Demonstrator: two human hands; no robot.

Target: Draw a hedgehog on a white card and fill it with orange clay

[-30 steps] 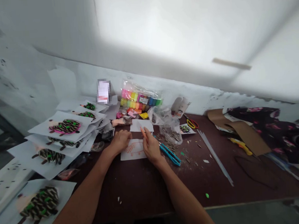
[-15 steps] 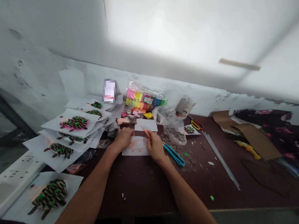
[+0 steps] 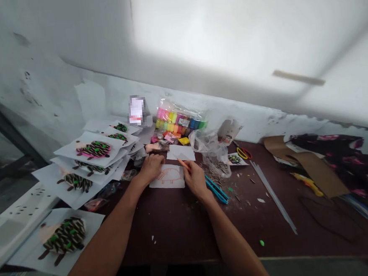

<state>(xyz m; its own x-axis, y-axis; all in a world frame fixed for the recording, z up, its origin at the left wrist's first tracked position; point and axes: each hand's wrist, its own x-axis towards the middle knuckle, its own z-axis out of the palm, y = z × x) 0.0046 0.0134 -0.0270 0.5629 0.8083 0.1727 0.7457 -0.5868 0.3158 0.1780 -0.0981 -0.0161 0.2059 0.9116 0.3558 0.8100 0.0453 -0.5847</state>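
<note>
An orange pencil (image 3: 184,165) is gripped in my right hand (image 3: 195,180), its tip pointing up and left over the bottom edge of a blank white sheet (image 3: 181,153). Just left of that hand lies a white card (image 3: 166,184) with an orange outline of a rounded animal with short legs. My left hand (image 3: 154,167) rests at the card's upper left corner, fingers bent and close together; whatever is beneath them is hidden. Blue-handled cutters (image 3: 217,191) lie right of my right hand.
Papers with hedgehog figures (image 3: 93,149) pile up at the left. Behind are a pack of coloured clay (image 3: 181,121) and a plastic bag (image 3: 215,159) with small sticks. Scissors (image 3: 243,152), clear strips (image 3: 274,197), a yellow knife (image 3: 308,184) and cardboard (image 3: 319,175) lie right.
My right hand and the pencil have moved slightly right, off the card, uncovering more of the drawing. My left hand stays at the card's corner. The view has shifted a little.
</note>
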